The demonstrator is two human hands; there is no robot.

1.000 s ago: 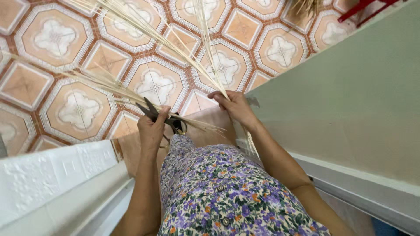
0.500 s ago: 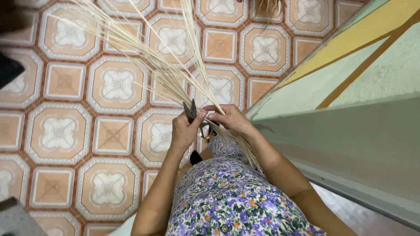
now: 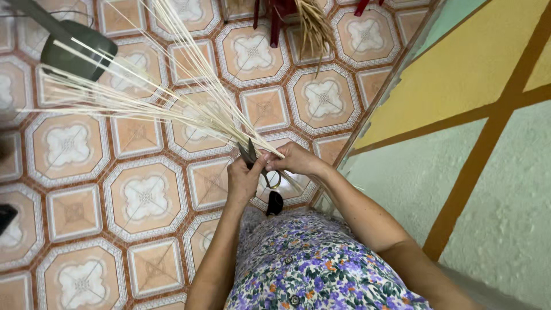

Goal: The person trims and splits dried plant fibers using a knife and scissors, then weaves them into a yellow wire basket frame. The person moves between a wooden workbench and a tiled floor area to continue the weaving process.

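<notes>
Trimming step, looks like: left hand (image 3: pixel 244 181) closed on scissors (image 3: pixel 250 155), right hand (image 3: pixel 295 159) pinching the straw bundle (image 3: pixel 172 100) at its base w/ stalks fanning over the tile floor (image 3: pixel 143 198); next needs blades lined up.

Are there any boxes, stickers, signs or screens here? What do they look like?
None in view: no package, label, sign or screen.
The left hand holds scissors.
The right hand pinches pale straw strands over patterned floor tiles.
</notes>
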